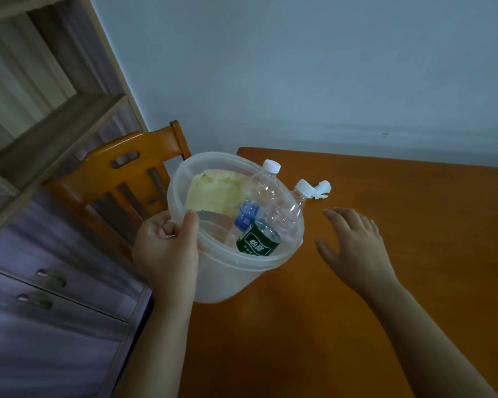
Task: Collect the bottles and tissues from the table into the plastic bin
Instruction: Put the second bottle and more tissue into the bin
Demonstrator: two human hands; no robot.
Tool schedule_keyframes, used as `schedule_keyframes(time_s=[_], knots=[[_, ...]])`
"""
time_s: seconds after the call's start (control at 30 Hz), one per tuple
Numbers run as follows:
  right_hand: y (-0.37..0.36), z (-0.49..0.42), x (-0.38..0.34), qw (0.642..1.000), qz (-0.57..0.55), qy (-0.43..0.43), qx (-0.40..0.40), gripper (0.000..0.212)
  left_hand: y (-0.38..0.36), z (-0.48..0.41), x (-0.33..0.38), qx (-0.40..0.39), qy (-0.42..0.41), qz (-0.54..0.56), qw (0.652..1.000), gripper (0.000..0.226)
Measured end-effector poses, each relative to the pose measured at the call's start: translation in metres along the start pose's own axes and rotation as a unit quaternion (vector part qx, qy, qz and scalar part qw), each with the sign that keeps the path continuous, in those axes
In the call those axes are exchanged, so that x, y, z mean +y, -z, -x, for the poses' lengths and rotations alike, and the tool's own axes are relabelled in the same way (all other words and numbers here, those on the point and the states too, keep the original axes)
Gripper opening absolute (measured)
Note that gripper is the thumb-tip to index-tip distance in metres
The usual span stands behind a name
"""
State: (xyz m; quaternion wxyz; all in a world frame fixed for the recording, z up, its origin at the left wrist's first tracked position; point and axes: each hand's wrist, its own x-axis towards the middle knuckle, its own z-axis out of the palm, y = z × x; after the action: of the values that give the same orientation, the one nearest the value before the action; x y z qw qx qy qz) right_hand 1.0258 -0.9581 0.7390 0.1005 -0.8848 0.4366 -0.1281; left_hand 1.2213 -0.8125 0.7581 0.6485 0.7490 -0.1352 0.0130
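Table (385, 225) lies bare rightward; plastic bin (227, 282) crowds its left edge.

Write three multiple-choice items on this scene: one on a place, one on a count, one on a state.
1. Where is the crumpled tissue?
A. in the bin
B. on the table
C. on the chair

2. How many white caps show on bottles in the plastic bin?
A. two
B. four
C. none

3. What is the right hand doing?
A. gripping a bottle
B. open, holding nothing
C. holding the bin

Key: 1 B, it lies on the table beyond the bin; 2 A, two caps stick up; 3 B, fingers spread; the left hand grips the rim.
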Motion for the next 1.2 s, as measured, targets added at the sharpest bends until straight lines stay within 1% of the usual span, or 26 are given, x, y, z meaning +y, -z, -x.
schedule_keyframes(time_s=[0.07,0.2,0.37,0.5,0.6,0.7,0.83,1.03,1.13,1.2], knots=[[-0.008,-0.018,0.009,1.000,0.002,-0.001,0.000,0.054,-0.012,-0.009,-0.002,0.005,-0.005,-0.004,1.000,0.050],[-0.032,-0.063,0.034,1.000,0.015,0.001,-0.026,0.054,-0.046,-0.028,-0.002,0.017,-0.003,0.002,1.000,0.056],[-0.072,-0.104,0.061,0.997,0.049,0.007,-0.058,0.055,-0.083,-0.047,-0.009,0.028,-0.027,0.004,0.999,0.058],[-0.106,-0.130,0.075,0.995,0.051,0.009,-0.082,0.056,-0.108,-0.054,-0.015,0.035,-0.037,-0.007,0.999,0.044],[-0.124,-0.149,0.087,0.996,0.048,0.000,-0.082,0.056,-0.122,-0.059,-0.021,0.025,-0.047,-0.010,0.999,0.044],[-0.137,-0.166,0.099,0.998,0.030,-0.006,-0.056,0.054,-0.133,-0.065,-0.024,0.020,-0.065,-0.018,0.998,0.049],[-0.153,-0.187,0.113,0.999,0.016,-0.019,-0.045,0.054,-0.144,-0.069,-0.028,0.033,-0.066,-0.019,0.997,0.047],[-0.171,-0.209,0.125,0.996,0.001,-0.040,-0.078,0.053,-0.145,-0.069,-0.033,0.031,-0.087,-0.015,0.996,0.047],[-0.177,-0.209,0.127,0.992,-0.008,-0.054,-0.110,0.050,-0.144,-0.068,-0.033,0.030,-0.088,-0.011,0.996,0.050],[-0.178,-0.203,0.126,0.992,-0.009,-0.060,-0.112,0.046,-0.143,-0.067,-0.032,0.031,-0.086,-0.012,0.996,0.049]])
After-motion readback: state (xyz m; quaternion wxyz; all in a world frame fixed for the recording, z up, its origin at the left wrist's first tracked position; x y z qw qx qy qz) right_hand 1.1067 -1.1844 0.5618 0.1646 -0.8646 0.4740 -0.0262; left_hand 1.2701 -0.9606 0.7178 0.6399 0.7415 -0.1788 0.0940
